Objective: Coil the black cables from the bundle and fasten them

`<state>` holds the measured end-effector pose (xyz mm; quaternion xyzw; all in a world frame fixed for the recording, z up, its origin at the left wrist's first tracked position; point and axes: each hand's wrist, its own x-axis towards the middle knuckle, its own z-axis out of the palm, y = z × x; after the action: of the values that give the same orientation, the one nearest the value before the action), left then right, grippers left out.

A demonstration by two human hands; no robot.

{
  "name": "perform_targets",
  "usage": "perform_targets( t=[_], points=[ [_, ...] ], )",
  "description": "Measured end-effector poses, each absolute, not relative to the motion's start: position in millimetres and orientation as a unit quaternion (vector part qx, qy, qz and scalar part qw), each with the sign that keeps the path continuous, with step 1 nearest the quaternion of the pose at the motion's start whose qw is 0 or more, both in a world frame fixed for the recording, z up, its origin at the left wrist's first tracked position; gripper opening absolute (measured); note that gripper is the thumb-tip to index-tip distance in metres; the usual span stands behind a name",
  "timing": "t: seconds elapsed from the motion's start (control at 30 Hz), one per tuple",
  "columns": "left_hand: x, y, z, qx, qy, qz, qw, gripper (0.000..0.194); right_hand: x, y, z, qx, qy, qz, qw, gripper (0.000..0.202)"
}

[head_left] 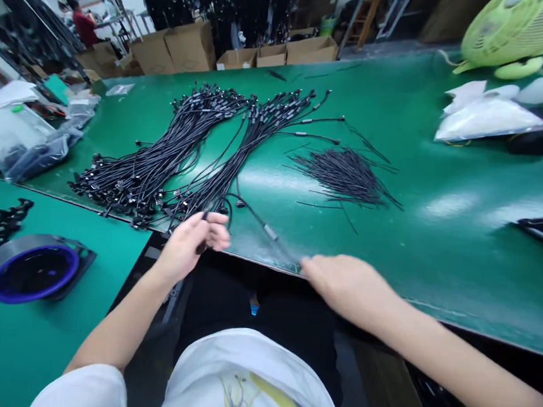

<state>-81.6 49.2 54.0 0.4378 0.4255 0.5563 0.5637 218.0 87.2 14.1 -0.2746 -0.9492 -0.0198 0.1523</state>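
My left hand (194, 241) is closed on the connector end of a black cable at the table's front edge. Stretching right from there, the cable (270, 232) bears a grey sleeve and ends at my right hand (340, 282), whose fingers pinch it. The right end is blurred by motion. Behind my left hand lie two long bundles of black cables, one on the left (162, 149) and one in the middle (242, 150), with connectors at both ends. A pile of thin black ties (343, 175) lies beyond my right hand.
A green table (415, 241) holds a white bag (488, 121) and a fan (519, 35) at the right. Plastic bags and a bin (9, 130) stand at the left. A purple-rimmed tape roll (32, 271) is on the lower left surface. Cardboard boxes (190, 47) and a person are behind.
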Motion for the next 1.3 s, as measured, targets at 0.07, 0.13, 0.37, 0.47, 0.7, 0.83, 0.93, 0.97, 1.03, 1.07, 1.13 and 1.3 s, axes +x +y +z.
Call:
perform_targets(
  t=[0.07,0.13,0.37,0.47,0.7,0.83,0.93,0.97,1.03,1.07,1.13,1.3],
  points=[
    [-62,50,42,0.559,0.473,0.48,0.483,0.029,199,69,25,-0.193,-0.972,0.05,0.127,0.034],
    [-46,45,33,0.66,0.462,0.376,0.459,0.028,186,65,37,-0.186,-0.965,0.102,0.156,0.035],
    [-36,34,24,0.578,0.386,0.385,0.606,0.029,163,98,19,-0.338,-0.806,0.334,0.352,0.027],
    [-28,35,12,0.474,0.384,0.421,0.671,0.035,145,96,-3,-0.383,-0.691,0.464,0.399,0.027],
    [-10,23,-20,0.468,0.497,0.437,0.586,0.045,118,71,-10,-0.368,-0.389,0.702,0.469,0.037],
    [-14,18,-22,0.539,0.517,0.326,0.58,0.053,107,52,-15,-0.385,-0.382,0.683,0.489,0.035],
    [-16,15,-27,0.498,0.52,0.307,0.623,0.056,99,40,-22,-0.384,-0.4,0.644,0.527,0.034],
    [-17,13,-28,0.473,0.516,0.308,0.645,0.057,97,38,-23,-0.375,-0.412,0.634,0.537,0.035],
    [-18,9,-28,0.414,0.504,0.313,0.69,0.057,95,36,-23,-0.359,-0.428,0.627,0.543,0.038],
    [-18,7,-27,0.387,0.499,0.315,0.708,0.058,94,36,-22,-0.352,-0.425,0.639,0.537,0.04],
    [-18,3,-23,0.341,0.501,0.317,0.729,0.059,95,38,-19,-0.331,-0.405,0.68,0.513,0.044],
    [-12,-3,-19,0.257,0.494,0.305,0.773,0.058,95,45,-21,-0.305,-0.388,0.745,0.449,0.04]
  ],
)
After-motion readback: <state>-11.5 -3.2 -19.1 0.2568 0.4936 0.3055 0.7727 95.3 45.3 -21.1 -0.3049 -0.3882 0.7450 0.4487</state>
